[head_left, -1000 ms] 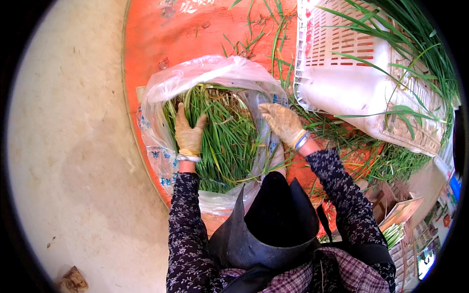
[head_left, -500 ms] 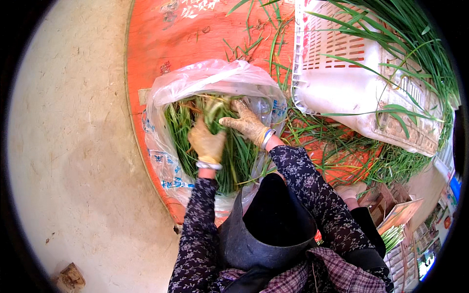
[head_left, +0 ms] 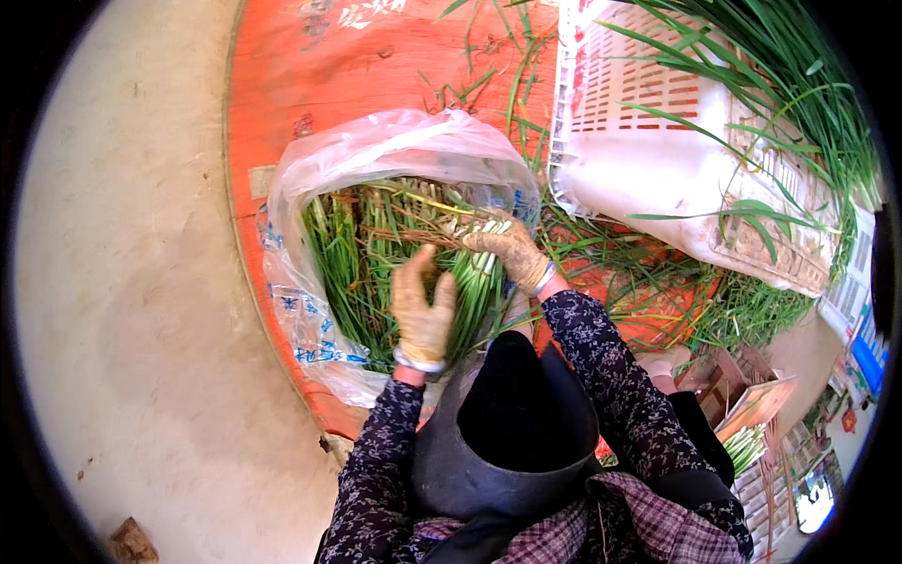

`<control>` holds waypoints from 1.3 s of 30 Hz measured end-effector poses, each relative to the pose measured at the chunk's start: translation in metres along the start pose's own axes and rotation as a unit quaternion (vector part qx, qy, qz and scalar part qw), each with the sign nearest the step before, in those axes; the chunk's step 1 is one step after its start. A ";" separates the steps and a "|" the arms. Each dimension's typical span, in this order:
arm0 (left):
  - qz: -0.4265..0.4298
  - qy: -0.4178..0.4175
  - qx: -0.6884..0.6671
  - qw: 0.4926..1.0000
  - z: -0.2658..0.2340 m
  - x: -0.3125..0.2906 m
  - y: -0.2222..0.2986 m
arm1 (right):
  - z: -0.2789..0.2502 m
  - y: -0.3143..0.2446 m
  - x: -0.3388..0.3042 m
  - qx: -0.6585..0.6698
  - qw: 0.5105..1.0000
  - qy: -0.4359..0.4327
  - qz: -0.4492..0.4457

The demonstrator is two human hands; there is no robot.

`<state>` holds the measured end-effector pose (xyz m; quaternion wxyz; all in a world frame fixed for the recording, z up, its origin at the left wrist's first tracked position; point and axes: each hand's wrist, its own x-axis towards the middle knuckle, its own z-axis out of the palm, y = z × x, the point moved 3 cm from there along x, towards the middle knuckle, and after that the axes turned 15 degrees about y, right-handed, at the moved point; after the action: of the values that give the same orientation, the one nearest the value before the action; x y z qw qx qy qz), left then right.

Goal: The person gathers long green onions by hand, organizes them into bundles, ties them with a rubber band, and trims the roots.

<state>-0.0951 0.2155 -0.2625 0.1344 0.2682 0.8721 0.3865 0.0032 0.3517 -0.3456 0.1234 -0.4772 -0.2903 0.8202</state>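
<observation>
A clear plastic bag (head_left: 324, 155) with blue print lies wide open in front of me, filled with green chives (head_left: 338, 273). At the bag's right side my right hand (head_left: 515, 252), in a dirty tan glove, is closed around a bunch of chives (head_left: 487, 263). Pale white stalk ends show at its fingers, with thin brownish strands beside them. My left hand (head_left: 423, 305), gloved too, hovers over the chives at the near part of the bag. Its fingers are spread and nothing is in them.
An orange sheet (head_left: 310, 85) lies under the bag, strewn with loose green leaves (head_left: 648, 282). A white slatted plastic crate (head_left: 648, 179) sits to the right, with long chives (head_left: 808, 85) on it. Below my arms is a dark bucket-like shape (head_left: 498, 470). Pale floor (head_left: 141, 235) lies left.
My left hand has come away from the bag's middle, nearer to me, and its fingers have spread. My right hand has shifted slightly right and now grips a bunch with white ends showing.
</observation>
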 end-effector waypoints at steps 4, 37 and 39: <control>0.113 0.053 0.097 0.987 0.013 0.012 -0.035 | 0.001 0.013 -0.007 0.018 1.000 0.017 0.005; -0.150 -0.657 -0.274 0.686 -0.029 -0.082 0.297 | -0.187 -0.169 -0.368 0.193 0.761 0.434 -0.443; -0.259 -0.744 -0.262 0.558 -0.010 -0.150 0.300 | -0.156 -0.176 -0.406 0.211 0.735 0.423 -0.485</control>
<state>0.1326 0.2907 -0.0282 0.8936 0.1765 0.3553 0.2099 0.3318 0.3542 -0.0108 0.7125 -0.5310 -0.2195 0.4028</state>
